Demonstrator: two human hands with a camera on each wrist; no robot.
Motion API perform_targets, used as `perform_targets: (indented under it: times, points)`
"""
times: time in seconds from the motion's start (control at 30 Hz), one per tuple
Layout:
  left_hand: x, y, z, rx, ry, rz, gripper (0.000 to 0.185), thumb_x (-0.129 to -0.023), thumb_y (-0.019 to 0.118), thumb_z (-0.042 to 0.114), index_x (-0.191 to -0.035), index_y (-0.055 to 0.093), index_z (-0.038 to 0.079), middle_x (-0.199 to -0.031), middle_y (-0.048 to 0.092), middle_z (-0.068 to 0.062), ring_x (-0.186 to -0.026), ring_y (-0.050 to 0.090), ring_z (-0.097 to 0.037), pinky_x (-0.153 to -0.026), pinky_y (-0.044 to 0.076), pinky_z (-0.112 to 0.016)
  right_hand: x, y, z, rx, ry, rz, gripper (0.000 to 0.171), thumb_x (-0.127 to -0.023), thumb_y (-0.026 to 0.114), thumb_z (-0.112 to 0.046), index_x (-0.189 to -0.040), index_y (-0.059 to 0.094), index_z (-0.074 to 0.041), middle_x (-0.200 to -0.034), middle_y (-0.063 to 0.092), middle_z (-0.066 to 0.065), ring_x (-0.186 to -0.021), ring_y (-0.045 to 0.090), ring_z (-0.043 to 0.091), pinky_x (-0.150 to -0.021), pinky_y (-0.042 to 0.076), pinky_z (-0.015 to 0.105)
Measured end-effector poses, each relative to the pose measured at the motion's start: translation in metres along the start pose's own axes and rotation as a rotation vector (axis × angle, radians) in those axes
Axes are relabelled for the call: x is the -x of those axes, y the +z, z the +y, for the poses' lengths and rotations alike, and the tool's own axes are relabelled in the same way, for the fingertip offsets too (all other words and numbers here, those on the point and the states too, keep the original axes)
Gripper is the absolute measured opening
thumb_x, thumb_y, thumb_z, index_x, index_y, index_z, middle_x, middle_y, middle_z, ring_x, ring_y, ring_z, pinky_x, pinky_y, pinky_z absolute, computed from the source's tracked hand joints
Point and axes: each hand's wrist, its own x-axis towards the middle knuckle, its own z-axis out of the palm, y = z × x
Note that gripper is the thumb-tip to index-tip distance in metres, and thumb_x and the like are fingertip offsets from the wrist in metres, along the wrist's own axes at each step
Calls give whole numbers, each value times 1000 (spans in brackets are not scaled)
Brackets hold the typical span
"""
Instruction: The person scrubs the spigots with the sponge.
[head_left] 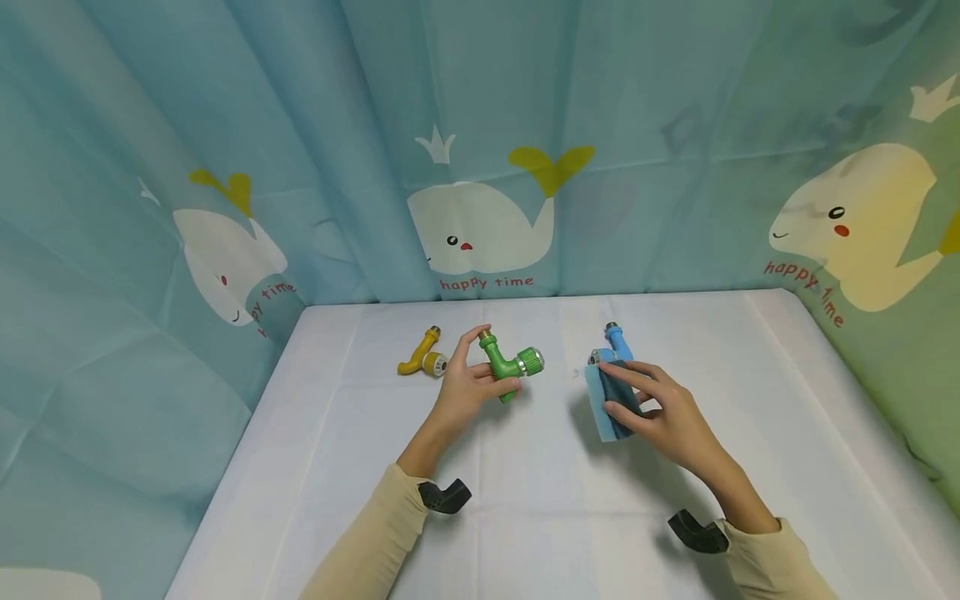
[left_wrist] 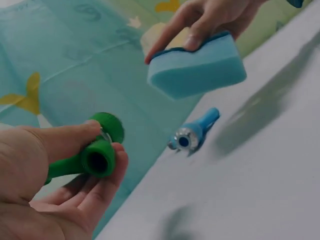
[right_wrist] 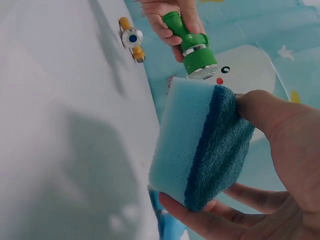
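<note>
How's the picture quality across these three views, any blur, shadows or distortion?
Head view: evenly lit and sharp, with wide-angle bending at the edges; soft shadows under both hands on the table. Left wrist view: dim, the left hand close and soft, with the green tap it holds. Right wrist view: the sponge is crisp, its shadow broad on the table.

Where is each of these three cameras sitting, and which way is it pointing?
Head: worn on the head, looking forward and down at the white table; both forearms show, left hand gripping a green tap, right hand gripping a blue sponge.
Left wrist: looks past the left palm toward the sponge.
Right wrist: looks past the right fingers toward the tap, with a yellow tap beyond.
Both wrist views share the tap and the sponge.
</note>
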Motion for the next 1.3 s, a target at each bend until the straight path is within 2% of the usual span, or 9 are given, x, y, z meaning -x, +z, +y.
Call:
perform_targets:
  times: [0.1,0.27,0.47,0.67,0.93,1.0,1.13,1.23,1.3]
  points:
    - [-7,2,-4,-47,9,0,93,-80,85,-5,-152,42,36,-107,72,-21,-90,76,-29,-78,61,-35,4,-3,3,4,15,9,57,-87,83,-10,-141,65,-20,-136,58,20,-82,65,21,-60,56,31]
    - [-24,6,-14,-256,57,66,93,-78,91,6,-152,45,40,-97,72,-12,-77,74,-22,-69,60,-33,8,-9,7,18,45,32,57,-88,82,-9,-141,65,-20,-136,58,20,-83,66,24,-60,56,30]
    - [-49,15,-25,-323,55,112,89,-76,92,6,-149,48,32,-92,76,-11,-78,74,-21,-69,61,-34,14,-15,9,22,70,41,56,-88,82,-10,-141,65,-19,-137,58,22,-83,66,25,-61,56,31]
    - [-70,23,-35,-465,11,97,87,-75,92,10,-150,50,23,-87,75,-8,-77,72,-17,-64,58,-30,19,-18,11,16,105,37,56,-90,81,-11,-142,64,-21,-138,57,21,-84,66,25,-61,56,28]
    - [-79,20,-36,-634,-24,46,88,-77,90,11,-153,45,14,-86,67,-6,-75,61,-16,-65,53,-27,22,-24,10,14,122,52,57,-90,81,-9,-143,64,-22,-138,57,17,-85,65,17,-64,56,21]
    - [-80,18,-35,-721,-29,20,88,-80,89,18,-155,43,12,-90,66,-10,-79,61,-21,-70,53,-32,22,-26,10,8,132,54,57,-90,80,-9,-143,63,-22,-139,57,16,-86,64,13,-66,56,19]
    - [-80,14,-29,-901,-94,-19,85,-85,83,39,-156,43,13,-127,65,-16,-114,61,-32,-94,52,-47,23,-26,10,-5,149,51,57,-91,80,-10,-144,62,-23,-140,56,14,-87,63,9,-68,56,18]
    - [-79,12,-24,-974,-142,-45,85,-87,78,49,-156,43,14,-150,53,-13,-136,50,-37,-107,44,-57,23,-25,10,-16,153,47,57,-92,79,-10,-145,62,-22,-140,56,12,-87,62,9,-68,56,18]
    - [-78,11,-23,-985,-150,-63,86,-88,76,50,-158,41,14,-154,50,-13,-139,48,-38,-108,43,-59,23,-24,10,-21,148,48,57,-92,79,-9,-144,62,-22,-140,57,12,-87,63,9,-66,56,18]
